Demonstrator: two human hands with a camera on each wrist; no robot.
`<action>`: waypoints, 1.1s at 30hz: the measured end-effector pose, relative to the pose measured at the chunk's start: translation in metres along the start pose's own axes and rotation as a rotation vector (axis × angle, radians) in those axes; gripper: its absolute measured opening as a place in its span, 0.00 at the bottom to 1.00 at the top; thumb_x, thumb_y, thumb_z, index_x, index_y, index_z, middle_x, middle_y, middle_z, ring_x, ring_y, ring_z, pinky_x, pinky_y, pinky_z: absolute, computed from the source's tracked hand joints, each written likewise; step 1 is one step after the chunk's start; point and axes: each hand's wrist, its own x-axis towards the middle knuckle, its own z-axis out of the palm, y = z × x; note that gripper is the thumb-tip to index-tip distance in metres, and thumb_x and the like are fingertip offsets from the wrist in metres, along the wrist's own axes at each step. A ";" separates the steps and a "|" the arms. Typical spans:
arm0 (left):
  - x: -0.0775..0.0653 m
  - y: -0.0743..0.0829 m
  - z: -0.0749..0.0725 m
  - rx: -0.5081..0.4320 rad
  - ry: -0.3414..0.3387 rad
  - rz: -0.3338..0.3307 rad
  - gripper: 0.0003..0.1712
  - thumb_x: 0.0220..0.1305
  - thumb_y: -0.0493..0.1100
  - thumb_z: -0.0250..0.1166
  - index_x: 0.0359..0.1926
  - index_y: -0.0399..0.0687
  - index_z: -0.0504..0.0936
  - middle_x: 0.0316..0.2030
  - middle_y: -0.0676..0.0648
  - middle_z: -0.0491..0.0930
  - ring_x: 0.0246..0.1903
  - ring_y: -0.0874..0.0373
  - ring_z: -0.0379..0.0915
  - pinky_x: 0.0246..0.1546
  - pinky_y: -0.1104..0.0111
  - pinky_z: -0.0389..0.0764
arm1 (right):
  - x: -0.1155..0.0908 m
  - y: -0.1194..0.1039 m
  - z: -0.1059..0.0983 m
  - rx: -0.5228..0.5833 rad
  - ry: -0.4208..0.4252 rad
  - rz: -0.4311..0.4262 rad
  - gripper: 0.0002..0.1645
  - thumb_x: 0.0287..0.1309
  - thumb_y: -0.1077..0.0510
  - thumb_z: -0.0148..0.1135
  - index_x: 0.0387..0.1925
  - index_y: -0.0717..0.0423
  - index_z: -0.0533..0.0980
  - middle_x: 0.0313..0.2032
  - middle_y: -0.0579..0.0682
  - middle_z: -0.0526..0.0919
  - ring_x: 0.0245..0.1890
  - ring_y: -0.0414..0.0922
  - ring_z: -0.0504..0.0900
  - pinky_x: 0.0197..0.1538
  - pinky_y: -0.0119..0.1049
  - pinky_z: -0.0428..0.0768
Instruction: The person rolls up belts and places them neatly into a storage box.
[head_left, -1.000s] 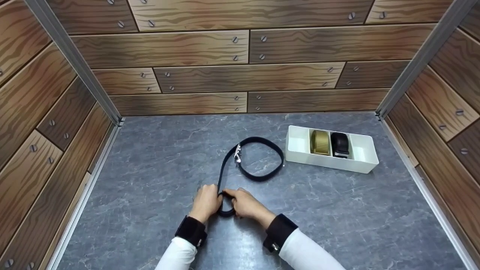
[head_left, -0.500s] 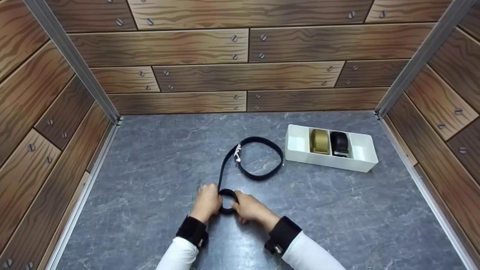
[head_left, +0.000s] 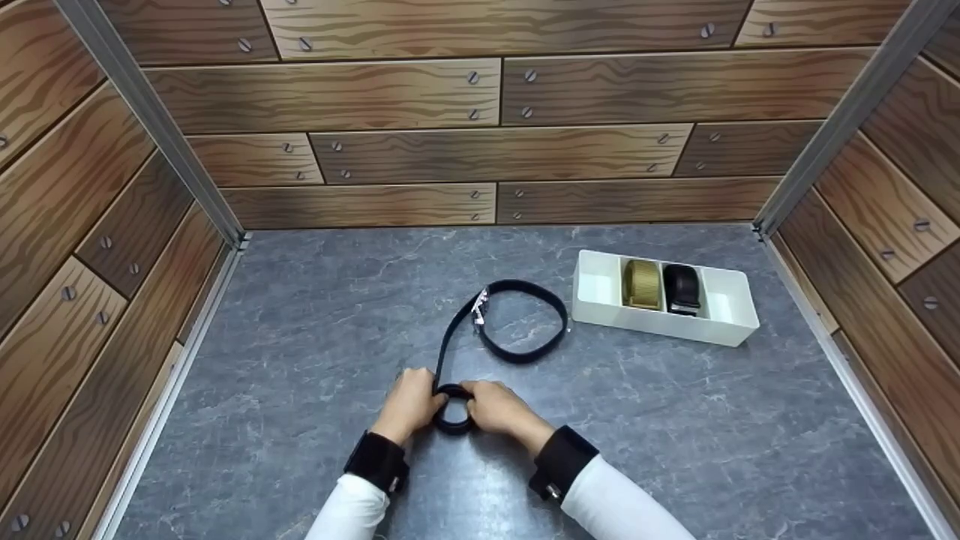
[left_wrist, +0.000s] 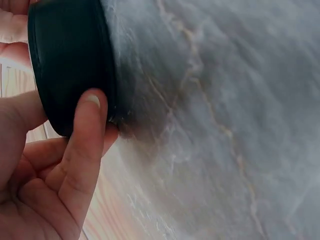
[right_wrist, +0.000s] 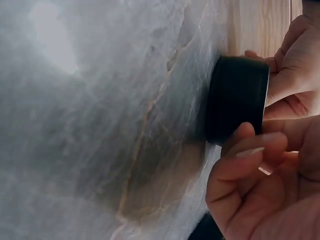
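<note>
A black belt [head_left: 525, 355] stands on edge on the grey tabletop, its near end rolled into a small coil [head_left: 453, 429]. My left hand [head_left: 409, 405] pinches the coil's left side, where the strap runs off toward the back. On the opposite side my right hand [head_left: 499, 409] holds the coil between thumb and fingers. In the left wrist view the coil [left_wrist: 70, 60] appears as a wide dark band with a fingertip pressed on its outside. The right wrist view shows fingers curled at the coil's lower edge [right_wrist: 237, 100]. The belt's silver buckle [head_left: 479, 306] lies at the far loop.
To the back right stands a white divided box [head_left: 660, 325]. A gold-coloured rolled belt [head_left: 641, 283] and a black rolled belt [head_left: 681, 288] sit in its middle compartments. Wood-patterned panels [head_left: 495, 154] wall the back and both sides.
Around the near coil my right fingers have shifted, first opening its loop wider, then closing in on its right side. The left hand keeps its hold. The far loop has hardly moved.
</note>
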 end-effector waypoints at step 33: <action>-0.003 -0.006 -0.006 0.070 0.090 -0.115 0.07 0.47 0.34 0.69 0.21 0.39 0.77 0.24 0.37 0.80 0.26 0.39 0.80 0.25 0.51 0.79 | 0.008 0.058 -0.041 0.056 0.223 0.162 0.29 0.56 0.71 0.58 0.61 0.65 0.67 0.54 0.68 0.75 0.56 0.62 0.74 0.58 0.54 0.72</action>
